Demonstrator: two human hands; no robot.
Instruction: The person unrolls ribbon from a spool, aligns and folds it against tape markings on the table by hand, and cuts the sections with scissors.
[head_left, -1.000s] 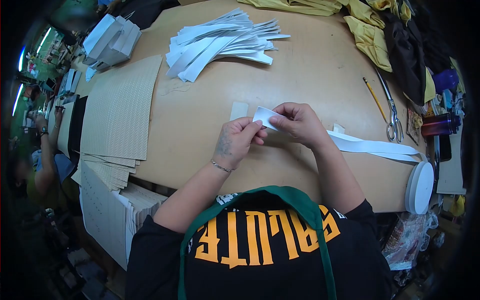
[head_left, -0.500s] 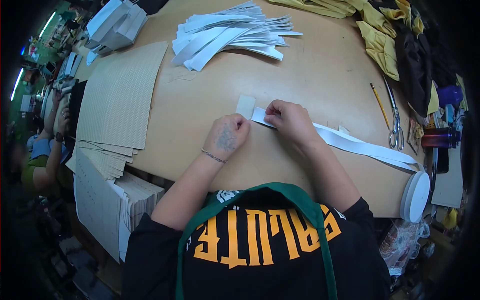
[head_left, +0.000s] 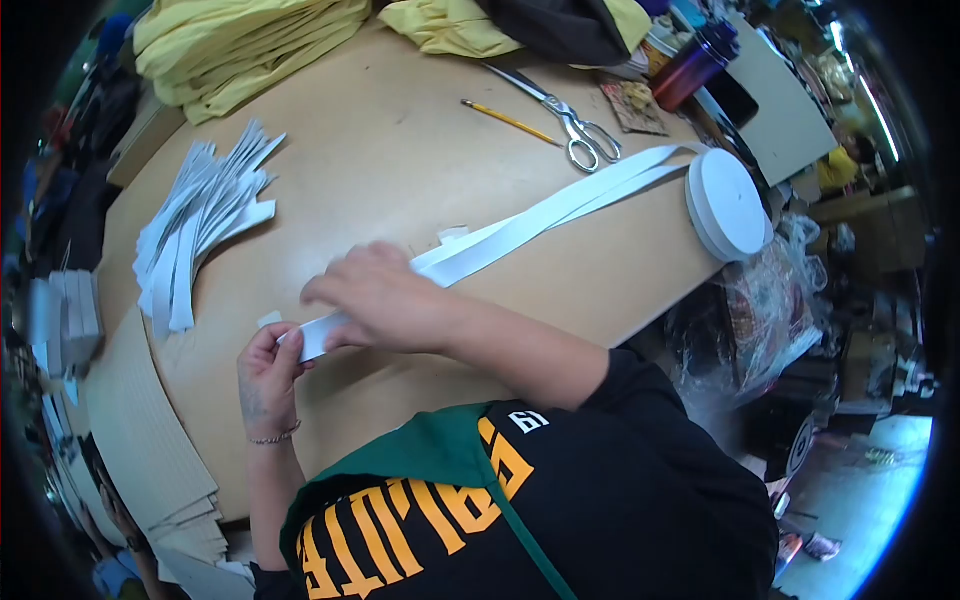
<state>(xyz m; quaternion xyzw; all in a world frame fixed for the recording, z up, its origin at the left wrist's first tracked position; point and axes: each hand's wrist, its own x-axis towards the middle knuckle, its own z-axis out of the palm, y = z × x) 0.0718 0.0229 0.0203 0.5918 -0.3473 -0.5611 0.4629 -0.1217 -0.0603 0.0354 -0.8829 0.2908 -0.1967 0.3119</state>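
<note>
A flat white band (head_left: pixel 505 238) runs across the table from a white roll (head_left: pixel 735 205) at the right edge. My left hand (head_left: pixel 268 375) pinches the band's free end between thumb and fingers. Over the band, just right of that end, is my right hand (head_left: pixel 385 300), slightly blurred, its fingers stretched out and apart from the thumb. It covers part of the band. A small pale card (head_left: pixel 270 319) lies by my left fingertips, mostly hidden. A pile of cut white strips (head_left: pixel 200 230) rests farther left.
Scissors (head_left: pixel 572 125) and a yellow pencil (head_left: pixel 510 122) lie toward the back, near a dark bottle (head_left: pixel 695 65). Folded yellow cloth (head_left: pixel 250 50) is stacked at the far edge. Textured beige sheets (head_left: pixel 140 430) overlap at the left. Another person's hands show at lower left.
The view has swung to the right. My left hand now grips the band's end; my right hand has loosened from its pinch, fingers spread above the band.
</note>
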